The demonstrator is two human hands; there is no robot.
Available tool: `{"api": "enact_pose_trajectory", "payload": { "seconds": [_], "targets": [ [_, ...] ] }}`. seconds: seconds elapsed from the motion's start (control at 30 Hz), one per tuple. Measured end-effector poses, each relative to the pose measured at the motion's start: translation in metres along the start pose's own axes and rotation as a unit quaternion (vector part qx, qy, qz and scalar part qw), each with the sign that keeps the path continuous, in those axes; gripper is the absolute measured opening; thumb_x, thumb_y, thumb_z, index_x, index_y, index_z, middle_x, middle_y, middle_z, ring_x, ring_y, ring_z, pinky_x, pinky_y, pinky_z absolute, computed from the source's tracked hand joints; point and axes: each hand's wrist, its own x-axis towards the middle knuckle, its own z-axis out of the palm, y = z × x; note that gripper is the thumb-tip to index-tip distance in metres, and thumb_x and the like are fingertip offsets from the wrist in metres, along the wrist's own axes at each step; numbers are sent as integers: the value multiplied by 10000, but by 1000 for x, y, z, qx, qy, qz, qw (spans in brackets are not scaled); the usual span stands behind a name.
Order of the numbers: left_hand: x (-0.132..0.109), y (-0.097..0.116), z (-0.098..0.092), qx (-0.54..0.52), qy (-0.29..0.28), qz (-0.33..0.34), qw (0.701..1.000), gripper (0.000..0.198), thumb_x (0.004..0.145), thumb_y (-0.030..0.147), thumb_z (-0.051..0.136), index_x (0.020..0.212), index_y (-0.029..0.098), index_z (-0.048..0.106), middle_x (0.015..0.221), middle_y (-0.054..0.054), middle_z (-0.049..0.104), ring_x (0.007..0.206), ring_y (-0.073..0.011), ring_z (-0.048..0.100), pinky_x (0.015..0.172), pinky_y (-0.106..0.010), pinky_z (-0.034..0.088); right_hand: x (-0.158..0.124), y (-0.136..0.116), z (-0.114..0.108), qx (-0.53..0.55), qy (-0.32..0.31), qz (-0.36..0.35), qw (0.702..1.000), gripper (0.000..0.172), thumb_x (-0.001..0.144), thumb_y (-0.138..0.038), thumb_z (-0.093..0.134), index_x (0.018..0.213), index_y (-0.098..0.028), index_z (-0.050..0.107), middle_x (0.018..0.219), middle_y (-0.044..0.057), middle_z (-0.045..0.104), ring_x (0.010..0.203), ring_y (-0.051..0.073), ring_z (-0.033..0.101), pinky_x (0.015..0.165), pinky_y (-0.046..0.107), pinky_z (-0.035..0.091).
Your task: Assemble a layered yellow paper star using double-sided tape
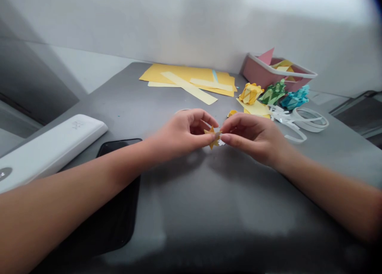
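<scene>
Between thumb and fingers, my left hand (191, 130) pinches a small yellow paper star (211, 137) above the grey table. My right hand (250, 136) is closed in a pinch right beside the star's right edge; a small pale bit shows at its fingertips, too blurred to name. Just below the fingertips is a small white jagged piece of paper (221, 141). Part of another yellow paper piece (232, 113) peeks out behind my right hand, mostly hidden.
Yellow paper sheets (185, 73) and strips lie at the back. A pink basket (262, 73) holds paper; folded yellow (251, 93), green (273, 92) and blue (295, 97) pieces stand before it, near white rolled strips (310, 120). Left are a white power bank (53, 150) and black phone (119, 210).
</scene>
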Motion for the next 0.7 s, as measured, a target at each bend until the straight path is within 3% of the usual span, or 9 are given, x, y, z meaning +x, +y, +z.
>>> {"api": "enact_pose_trajectory", "payload": {
  "seconds": [0.13,0.33,0.53,0.7],
  "targets": [
    [0,-2,0,-7,-28,21,999,282,854,274,722,1071,162,581,830,-32,714,783,-132,684,688,-243,510,-1,0,1,-39,5,-8,999,166,820,-363,753,812,-214,679,775,2,676,685,140,610,615,283,505],
    [2,0,0,-48,50,51,996,639,724,247,847,1229,176,462,940,-23,671,851,-168,720,794,-307,592,0,2,0,-44,76,39,995,194,807,-389,753,798,-211,677,760,4,684,653,144,607,571,277,469],
    [2,-5,2,-2,55,60,997,550,794,240,770,1247,164,468,1022,-66,644,924,-200,709,838,-367,591,0,-1,2,-9,67,69,995,211,800,-391,767,794,-209,660,738,-6,651,655,135,578,582,275,446],
    [2,-9,0,20,27,64,997,453,844,256,715,1217,190,466,879,-21,675,875,-199,717,786,-353,566,-3,-1,4,-2,46,50,998,169,818,-371,755,817,-222,675,778,-4,666,688,140,589,611,282,448]
  ]
}}
